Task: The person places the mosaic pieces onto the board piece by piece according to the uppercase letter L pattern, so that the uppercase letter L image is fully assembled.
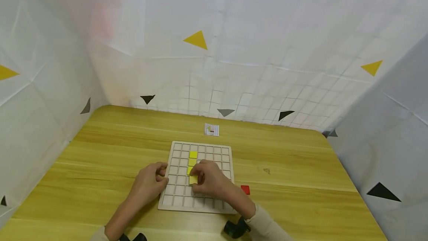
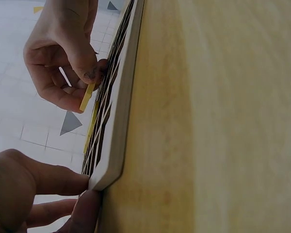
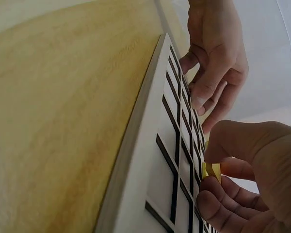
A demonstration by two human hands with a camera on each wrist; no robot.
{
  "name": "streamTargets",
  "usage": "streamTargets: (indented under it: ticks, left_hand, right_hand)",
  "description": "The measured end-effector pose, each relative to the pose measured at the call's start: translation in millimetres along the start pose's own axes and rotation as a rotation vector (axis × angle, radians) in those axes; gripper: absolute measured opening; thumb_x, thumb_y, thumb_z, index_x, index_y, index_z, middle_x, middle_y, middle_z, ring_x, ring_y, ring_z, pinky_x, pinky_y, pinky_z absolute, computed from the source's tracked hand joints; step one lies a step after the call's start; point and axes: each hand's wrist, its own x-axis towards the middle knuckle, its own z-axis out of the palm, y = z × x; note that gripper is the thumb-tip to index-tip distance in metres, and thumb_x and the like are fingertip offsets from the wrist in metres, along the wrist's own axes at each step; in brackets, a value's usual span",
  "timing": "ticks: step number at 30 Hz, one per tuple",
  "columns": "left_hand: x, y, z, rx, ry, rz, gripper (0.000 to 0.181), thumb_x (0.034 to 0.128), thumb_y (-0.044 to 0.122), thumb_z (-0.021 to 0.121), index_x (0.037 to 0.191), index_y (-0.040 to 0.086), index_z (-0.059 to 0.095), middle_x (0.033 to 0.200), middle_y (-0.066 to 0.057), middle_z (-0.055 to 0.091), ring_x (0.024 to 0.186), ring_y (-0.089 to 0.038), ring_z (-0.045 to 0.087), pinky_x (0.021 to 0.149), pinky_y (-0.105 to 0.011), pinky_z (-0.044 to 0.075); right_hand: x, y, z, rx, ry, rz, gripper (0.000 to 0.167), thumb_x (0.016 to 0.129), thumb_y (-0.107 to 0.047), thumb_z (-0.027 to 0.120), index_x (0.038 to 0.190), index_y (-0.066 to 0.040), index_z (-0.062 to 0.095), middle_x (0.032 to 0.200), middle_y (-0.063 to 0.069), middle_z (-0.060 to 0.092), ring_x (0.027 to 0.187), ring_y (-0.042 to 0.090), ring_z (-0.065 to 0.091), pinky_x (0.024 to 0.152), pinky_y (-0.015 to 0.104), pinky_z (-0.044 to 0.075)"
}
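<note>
"Where does the pale wooden grid board (image 1: 197, 211) lie?"

"Flat on the yellowish wood-grain desk (image 1: 301, 166), about midway between its left and right edges and well back from its far edge. The near edge is out of view."

"And the hands?"

"The left hand (image 1: 147, 183) has its fingers bent at the board's left rim, holding it with thumb and finger. The right hand (image 1: 210, 179) is above the board, pinching a thin yellow square tile (image 1: 193, 180) between thumb and fingers."

"Is that tile down on the grid?"

"It tilts slightly, close over the surface; I can't tell whether it touches."

"Anything already in the squares?"

"Three flat yellow squares (image 1: 192, 162) in the third column from the left, starting one row in from the board's far rim. The pinched piece is just on the near side of the lowest one, which the fingers partly cover."

"What else is on the desk?"

"A red square tile (image 1: 245, 189) lies near the board's right rim, toward the desk's right edge, beside the right forearm. A small white card (image 1: 211, 129) printed with a grid and coloured marks lies between the board and the desk's far edge."

"And beyond that edge?"

"A creased white sheet (image 1: 167, 73) hangs there."
</note>
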Motion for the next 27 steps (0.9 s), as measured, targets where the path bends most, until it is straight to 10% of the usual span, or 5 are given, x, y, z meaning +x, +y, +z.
streamTargets:
  ticks: [27]
  left_hand:
    - [0.5,-0.9,0.4,0.014,0.010,0.007,0.043,0.0816,0.003,0.072,0.124,-0.002,0.066,0.092,-0.003,0.064,0.079,-0.013,0.062,0.069,-0.031,0.053]
  right_hand:
    - [4.0,-9,13,-0.127,0.029,0.044,0.025,0.073,-0.006,0.077,0.098,-0.008,0.072,0.089,-0.002,0.058,0.068,0.003,0.053,0.059,0.016,0.046]
